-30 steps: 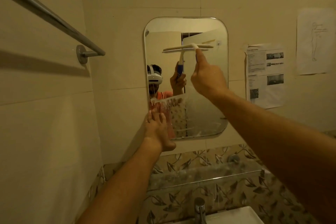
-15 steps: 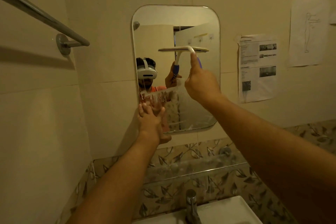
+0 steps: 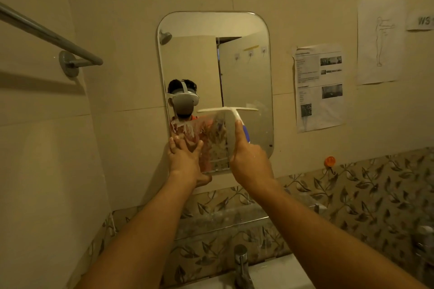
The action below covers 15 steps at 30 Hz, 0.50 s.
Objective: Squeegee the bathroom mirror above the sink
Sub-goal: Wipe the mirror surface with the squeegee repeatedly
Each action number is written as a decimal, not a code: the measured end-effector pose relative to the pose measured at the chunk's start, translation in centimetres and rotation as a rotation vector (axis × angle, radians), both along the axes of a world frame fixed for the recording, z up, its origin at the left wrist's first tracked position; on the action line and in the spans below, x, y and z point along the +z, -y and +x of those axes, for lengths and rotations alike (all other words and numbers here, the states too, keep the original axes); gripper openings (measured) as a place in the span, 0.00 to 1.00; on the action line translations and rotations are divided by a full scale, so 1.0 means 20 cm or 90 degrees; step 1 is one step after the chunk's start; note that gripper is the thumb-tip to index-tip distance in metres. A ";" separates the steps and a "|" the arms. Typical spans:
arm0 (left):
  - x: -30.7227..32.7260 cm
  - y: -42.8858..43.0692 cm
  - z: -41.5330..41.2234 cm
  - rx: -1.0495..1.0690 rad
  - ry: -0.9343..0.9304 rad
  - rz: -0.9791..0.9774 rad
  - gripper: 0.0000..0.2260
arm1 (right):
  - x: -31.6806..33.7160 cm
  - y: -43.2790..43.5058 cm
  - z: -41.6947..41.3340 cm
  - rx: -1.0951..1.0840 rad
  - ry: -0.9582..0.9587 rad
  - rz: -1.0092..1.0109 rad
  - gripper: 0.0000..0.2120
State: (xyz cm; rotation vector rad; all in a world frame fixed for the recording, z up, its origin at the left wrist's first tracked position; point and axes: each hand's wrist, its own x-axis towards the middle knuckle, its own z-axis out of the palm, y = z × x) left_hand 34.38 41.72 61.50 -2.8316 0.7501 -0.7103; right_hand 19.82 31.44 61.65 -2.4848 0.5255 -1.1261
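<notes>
White T-shaped plastic squeegee [image 3: 227, 109] sits mid-stroke on the rounded wall mirror [image 3: 246, 30], your right hand [image 3: 247, 159] wrapped around its handle. Left hand [image 3: 185, 159] presses flat, fingers together, on the mirror's lower-left edge. Next: draw down through the foam [image 3: 185, 127].

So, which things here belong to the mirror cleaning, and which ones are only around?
Belong to the job:
- mirror
- squeegee, held in the right hand
- left hand, flat on the mirror's lower left edge

Only around:
- towel bar
- printed sheet
- line drawing
- orange hook
- tap
</notes>
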 end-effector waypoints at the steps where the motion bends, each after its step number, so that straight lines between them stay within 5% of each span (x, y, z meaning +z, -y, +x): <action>1: 0.00 0.00 0.00 -0.005 -0.001 -0.003 0.51 | -0.03 0.00 -0.01 0.001 -0.004 -0.004 0.42; 8: 0.00 -0.01 0.01 -0.011 -0.013 -0.003 0.51 | -0.05 0.02 -0.09 0.001 -0.047 -0.008 0.40; 15: 0.01 -0.01 0.01 -0.015 -0.034 -0.023 0.51 | 0.47 0.21 -0.15 0.016 0.139 0.015 0.26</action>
